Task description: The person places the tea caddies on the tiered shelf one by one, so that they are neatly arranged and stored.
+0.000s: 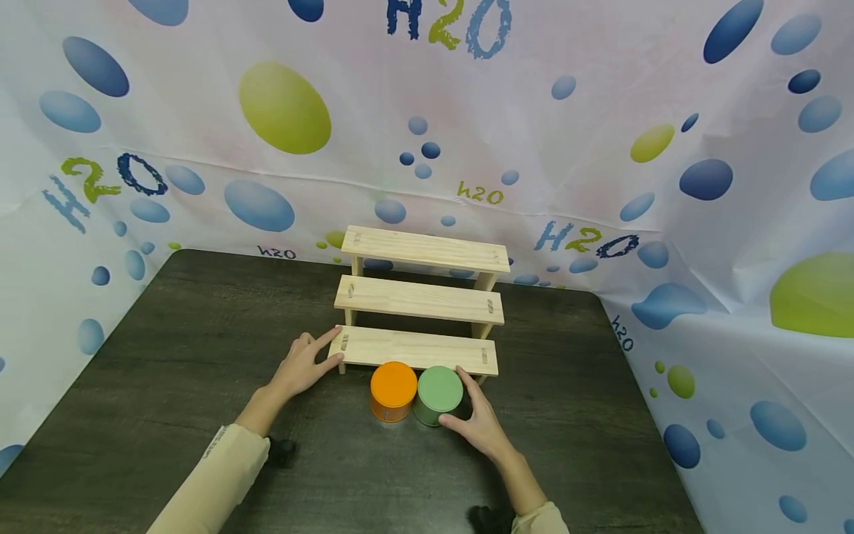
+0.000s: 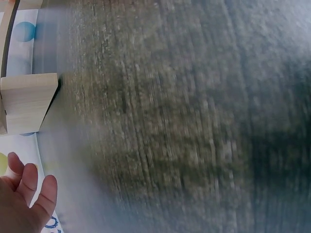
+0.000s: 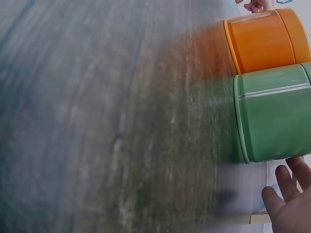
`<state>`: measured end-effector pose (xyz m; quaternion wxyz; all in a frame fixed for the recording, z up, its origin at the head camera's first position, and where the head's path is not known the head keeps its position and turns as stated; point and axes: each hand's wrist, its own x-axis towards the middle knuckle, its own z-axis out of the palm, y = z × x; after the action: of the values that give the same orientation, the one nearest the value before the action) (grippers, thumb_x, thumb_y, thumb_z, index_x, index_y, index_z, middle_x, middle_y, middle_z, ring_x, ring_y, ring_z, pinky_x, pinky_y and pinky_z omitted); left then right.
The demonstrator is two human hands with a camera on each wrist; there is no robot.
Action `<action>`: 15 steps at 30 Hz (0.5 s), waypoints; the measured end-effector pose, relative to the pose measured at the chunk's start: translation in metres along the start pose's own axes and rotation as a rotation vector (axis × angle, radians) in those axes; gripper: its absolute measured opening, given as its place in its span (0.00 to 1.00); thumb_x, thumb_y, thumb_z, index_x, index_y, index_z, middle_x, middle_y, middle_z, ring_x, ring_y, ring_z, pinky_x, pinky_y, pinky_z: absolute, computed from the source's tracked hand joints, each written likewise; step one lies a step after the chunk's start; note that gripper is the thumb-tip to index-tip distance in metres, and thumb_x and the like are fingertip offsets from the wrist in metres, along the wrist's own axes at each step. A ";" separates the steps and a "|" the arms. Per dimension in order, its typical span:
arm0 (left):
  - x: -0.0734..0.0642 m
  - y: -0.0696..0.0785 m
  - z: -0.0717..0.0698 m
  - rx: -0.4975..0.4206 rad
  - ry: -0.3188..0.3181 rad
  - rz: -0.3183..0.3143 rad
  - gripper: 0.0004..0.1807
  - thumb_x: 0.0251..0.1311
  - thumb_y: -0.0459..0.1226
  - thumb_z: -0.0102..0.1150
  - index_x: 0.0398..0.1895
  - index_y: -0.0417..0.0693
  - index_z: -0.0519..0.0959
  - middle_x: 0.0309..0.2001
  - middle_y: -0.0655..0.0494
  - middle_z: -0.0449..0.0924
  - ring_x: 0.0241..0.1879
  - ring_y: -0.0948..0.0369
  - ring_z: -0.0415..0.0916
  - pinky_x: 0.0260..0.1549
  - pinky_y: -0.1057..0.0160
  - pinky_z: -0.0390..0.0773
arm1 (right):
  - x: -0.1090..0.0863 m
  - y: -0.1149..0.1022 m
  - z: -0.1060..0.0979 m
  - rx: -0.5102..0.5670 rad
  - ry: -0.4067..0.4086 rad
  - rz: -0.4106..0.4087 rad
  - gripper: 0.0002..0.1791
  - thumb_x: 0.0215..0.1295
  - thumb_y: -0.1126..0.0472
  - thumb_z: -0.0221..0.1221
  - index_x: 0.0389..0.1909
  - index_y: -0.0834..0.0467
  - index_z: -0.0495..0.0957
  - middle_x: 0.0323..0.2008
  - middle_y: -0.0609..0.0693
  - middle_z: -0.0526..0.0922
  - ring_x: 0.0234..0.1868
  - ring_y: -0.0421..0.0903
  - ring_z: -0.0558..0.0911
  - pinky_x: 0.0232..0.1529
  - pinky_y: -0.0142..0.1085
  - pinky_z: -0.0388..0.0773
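Note:
A three-step wooden stand (image 1: 420, 300) stands toward the back of the dark table. My left hand (image 1: 298, 367) is at the left end of its lowest step, index fingertip at the back corner and thumb at the front one, with fairly straight fingers. In front of that step, an orange tin (image 1: 394, 386) and a green tin (image 1: 439, 390) stand upright side by side. My right hand (image 1: 482, 423) holds the green tin from the right, thumb in front and index finger behind. Three spread fingers (image 3: 287, 187) show beside this tin in the right wrist view; the thumb is hidden there.
The dark wood-grain table (image 1: 167, 356) is bounded at the back and sides by a white curtain (image 1: 567, 148) with blue and green ovals and H2O lettering. The two upper steps of the stand rise toward the back curtain.

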<state>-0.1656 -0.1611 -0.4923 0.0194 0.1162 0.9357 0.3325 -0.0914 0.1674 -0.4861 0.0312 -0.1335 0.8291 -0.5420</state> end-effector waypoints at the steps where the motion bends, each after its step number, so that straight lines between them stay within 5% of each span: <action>1: 0.000 0.000 0.000 0.000 0.004 0.004 0.36 0.59 0.61 0.44 0.68 0.57 0.59 0.29 0.48 0.56 0.31 0.52 0.54 0.19 0.63 0.55 | 0.000 0.000 0.000 0.000 -0.002 0.000 0.46 0.48 0.67 0.66 0.67 0.67 0.52 0.65 0.67 0.55 0.64 0.65 0.57 0.58 0.61 0.53; 7: 0.003 -0.001 0.000 0.017 -0.030 -0.041 0.35 0.61 0.55 0.50 0.67 0.50 0.60 0.29 0.50 0.56 0.32 0.53 0.55 0.21 0.62 0.56 | 0.004 0.023 0.002 -0.050 -0.017 0.011 0.47 0.50 0.62 0.67 0.69 0.57 0.52 0.67 0.60 0.56 0.65 0.59 0.58 0.59 0.58 0.56; 15: 0.004 -0.001 -0.001 0.043 -0.050 -0.060 0.34 0.60 0.52 0.52 0.67 0.49 0.60 0.30 0.49 0.58 0.32 0.53 0.55 0.21 0.63 0.57 | 0.006 0.027 0.003 0.017 -0.017 0.032 0.46 0.51 0.60 0.67 0.69 0.55 0.52 0.67 0.59 0.55 0.66 0.58 0.56 0.61 0.58 0.52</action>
<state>-0.1696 -0.1611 -0.4921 0.0502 0.0968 0.9449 0.3086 -0.1013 0.1730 -0.5109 0.0480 -0.1247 0.8261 -0.5475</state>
